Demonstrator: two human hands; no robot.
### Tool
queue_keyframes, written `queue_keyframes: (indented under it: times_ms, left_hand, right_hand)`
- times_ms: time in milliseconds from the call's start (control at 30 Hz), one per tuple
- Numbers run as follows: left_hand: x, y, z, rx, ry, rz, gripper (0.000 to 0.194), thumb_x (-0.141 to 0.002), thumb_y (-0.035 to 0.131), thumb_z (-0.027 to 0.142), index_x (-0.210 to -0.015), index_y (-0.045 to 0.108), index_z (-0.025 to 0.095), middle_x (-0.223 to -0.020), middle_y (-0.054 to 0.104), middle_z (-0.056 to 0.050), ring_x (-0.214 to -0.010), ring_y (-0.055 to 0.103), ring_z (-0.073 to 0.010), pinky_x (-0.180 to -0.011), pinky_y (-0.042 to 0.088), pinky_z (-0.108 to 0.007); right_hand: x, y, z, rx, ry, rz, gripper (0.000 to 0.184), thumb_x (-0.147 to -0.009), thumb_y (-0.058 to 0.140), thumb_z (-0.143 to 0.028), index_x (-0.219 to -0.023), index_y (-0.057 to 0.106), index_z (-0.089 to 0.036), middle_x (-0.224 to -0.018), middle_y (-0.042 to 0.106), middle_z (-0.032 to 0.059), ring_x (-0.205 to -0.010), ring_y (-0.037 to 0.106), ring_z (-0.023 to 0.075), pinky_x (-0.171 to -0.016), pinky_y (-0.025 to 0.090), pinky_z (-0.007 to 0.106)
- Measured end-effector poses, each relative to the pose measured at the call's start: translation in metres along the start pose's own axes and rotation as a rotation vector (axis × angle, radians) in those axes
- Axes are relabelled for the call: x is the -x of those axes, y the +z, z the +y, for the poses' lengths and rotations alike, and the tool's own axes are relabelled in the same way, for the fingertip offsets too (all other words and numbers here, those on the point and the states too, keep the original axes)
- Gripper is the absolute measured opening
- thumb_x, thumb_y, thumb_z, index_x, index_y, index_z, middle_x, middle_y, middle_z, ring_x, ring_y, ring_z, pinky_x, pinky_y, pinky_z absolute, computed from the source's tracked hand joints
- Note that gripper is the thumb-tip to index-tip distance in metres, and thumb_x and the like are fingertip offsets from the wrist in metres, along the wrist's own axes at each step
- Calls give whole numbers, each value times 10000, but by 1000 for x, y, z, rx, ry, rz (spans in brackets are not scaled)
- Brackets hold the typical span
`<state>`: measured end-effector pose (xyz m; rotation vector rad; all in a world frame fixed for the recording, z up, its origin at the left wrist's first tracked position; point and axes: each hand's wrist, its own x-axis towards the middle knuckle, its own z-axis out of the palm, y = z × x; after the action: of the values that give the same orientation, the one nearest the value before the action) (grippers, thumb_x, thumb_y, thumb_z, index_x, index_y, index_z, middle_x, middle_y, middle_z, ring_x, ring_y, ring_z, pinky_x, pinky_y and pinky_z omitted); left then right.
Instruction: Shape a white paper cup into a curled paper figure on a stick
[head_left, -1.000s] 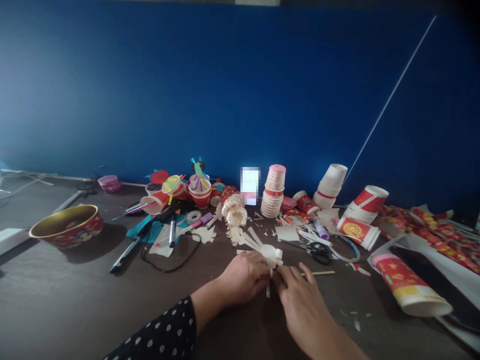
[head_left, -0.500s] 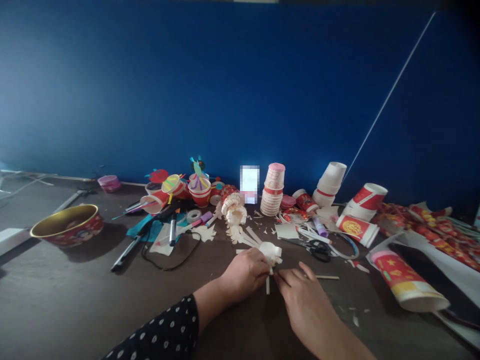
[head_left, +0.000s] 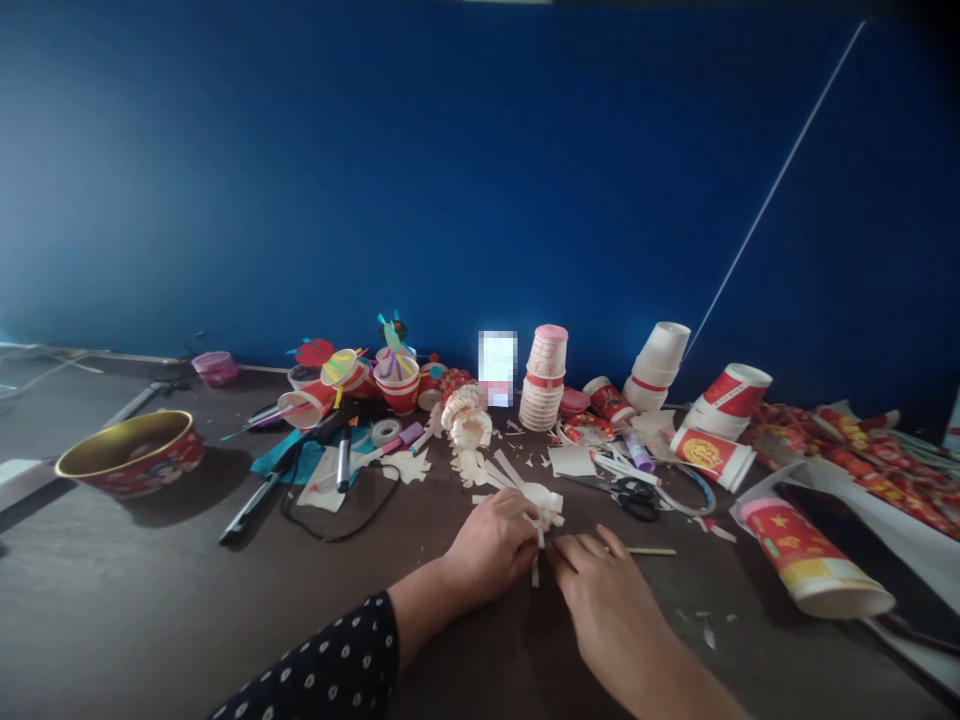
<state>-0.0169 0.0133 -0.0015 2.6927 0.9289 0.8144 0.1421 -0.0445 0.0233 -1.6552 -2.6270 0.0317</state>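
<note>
Left hand [head_left: 491, 540] edged over white paper [head_left: 541, 496] — curled | right hand [head_left: 604, 590] — angled inward | grips unclear

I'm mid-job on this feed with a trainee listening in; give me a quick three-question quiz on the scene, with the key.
1. Which thing is at the fingertips of the left hand and the right hand?
A) a roll of tape
B) white cut paper
C) a black marker

2. True or false: the gold-lined bowl sits to the left of both hands.

3. Fill in the colour: the tall upside-down cup stack near the middle has a ____ top.

Key: 1 B; 2 true; 3 pink
</note>
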Motion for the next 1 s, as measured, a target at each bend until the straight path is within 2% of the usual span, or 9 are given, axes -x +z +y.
queue_keyframes:
  times_ms: [267,567,700,833,1000]
  left_hand:
    - [5,-3,-1,82,-61,-12,29,-757,542,144,-763,569,154,-804,606,-48,-802,544,-178,-753,438,-286]
    - [3,2,-6,52,41,-1,176,-842,487,159,-734,625,155,-807,642,-42,-820,565,-165,-775,433,-280]
    - [2,4,-4,-9,8,1,199,-847,484,155,-705,623,149,-778,638,-44,-798,560,-164,-749,440,-273]
    - [-1,6,-2,-72,-31,-5,204,-842,501,164,-672,613,145,-741,624,-43,-758,554,-163,-696,438,-261]
    - [-2,9,-2,-92,-66,-4,207,-826,501,143,-643,596,148,-713,601,-35,-735,542,-156,-678,433,-250]
  right_hand:
    - [-3,-3,-1,-29,31,-31,405,-837,345,-35,-1118,608,-158,-1092,627,94,-1020,530,217,-1015,176,436]
    - [-6,3,0,-4,40,-15,410,-821,358,-34,-1113,615,-163,-1077,624,98,-1019,524,226,-1021,187,449]
    - [-3,4,2,-40,38,33,439,-811,362,-32,-1144,600,-191,-1095,612,82,-1049,506,223,-1018,199,435]
    - [3,1,11,-64,83,85,429,-800,384,-50,-1136,607,-197,-1123,594,90,-1035,511,220,-952,296,375]
    - [4,0,21,-114,42,49,419,-798,359,-33,-1083,624,-189,-1087,638,70,-998,554,188,-992,243,394]
